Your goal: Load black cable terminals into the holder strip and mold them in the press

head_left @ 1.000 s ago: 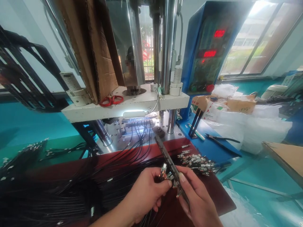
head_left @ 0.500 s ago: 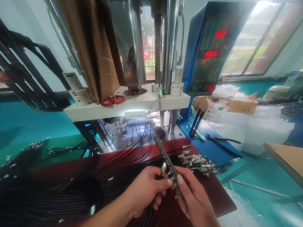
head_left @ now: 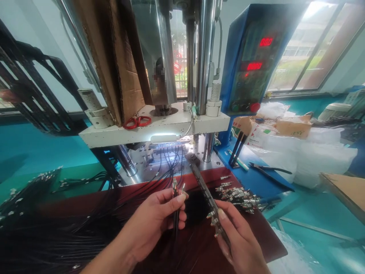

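Observation:
Between the thumb and fingers of my left hand (head_left: 159,217) are black cables (head_left: 176,219) with small metal connectors at their upper ends. My right hand (head_left: 238,232) grips a long dark metal bar (head_left: 204,188) by its lower part. Several small metal connectors (head_left: 212,220) sit along the bar's left edge by my right thumb. The bar slants up and away, its far end near a dark block on the press bed (head_left: 139,161). A gap separates the cables in my left hand from the bar.
Black cables (head_left: 51,239) cover the left of the dark red table (head_left: 256,239). Metal-tipped cable ends (head_left: 239,196) lie right of the bar. Behind stand the press plate (head_left: 159,125) with red scissors (head_left: 137,122), a blue control box (head_left: 242,57) and pliers (head_left: 269,168).
My left hand has moved left, away from the bar, with the cables in its fingers. My right hand and the bar have shifted slightly right and down.

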Demonstrator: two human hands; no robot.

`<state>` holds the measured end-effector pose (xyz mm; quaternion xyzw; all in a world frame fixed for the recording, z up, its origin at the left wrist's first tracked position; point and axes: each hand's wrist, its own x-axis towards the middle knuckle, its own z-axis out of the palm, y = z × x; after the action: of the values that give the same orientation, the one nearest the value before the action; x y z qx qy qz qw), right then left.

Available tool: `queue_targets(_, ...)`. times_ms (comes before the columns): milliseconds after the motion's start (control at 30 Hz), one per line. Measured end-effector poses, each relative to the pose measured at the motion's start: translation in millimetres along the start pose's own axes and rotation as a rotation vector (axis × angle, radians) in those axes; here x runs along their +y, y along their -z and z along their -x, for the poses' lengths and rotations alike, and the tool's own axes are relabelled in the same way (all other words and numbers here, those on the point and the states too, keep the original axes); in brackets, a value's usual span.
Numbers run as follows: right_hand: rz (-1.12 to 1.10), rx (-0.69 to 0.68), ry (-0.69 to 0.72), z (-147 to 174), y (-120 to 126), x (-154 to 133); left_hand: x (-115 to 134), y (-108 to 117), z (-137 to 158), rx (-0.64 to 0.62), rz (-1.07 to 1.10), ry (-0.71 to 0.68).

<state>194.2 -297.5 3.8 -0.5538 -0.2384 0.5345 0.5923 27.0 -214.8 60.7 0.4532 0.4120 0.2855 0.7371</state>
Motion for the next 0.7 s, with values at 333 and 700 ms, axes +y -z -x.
queue_targets(333,0.028,-0.020,-0.025,-0.3,0.7,3.6,-28.9,-14.5,-13.3,-0.039,-0.028,0.147)
queue_targets(700,0.044,-0.021,0.006,-2.3,3.2,7.5,-34.6,-21.1,-21.0,-0.024,-0.196,0.121)
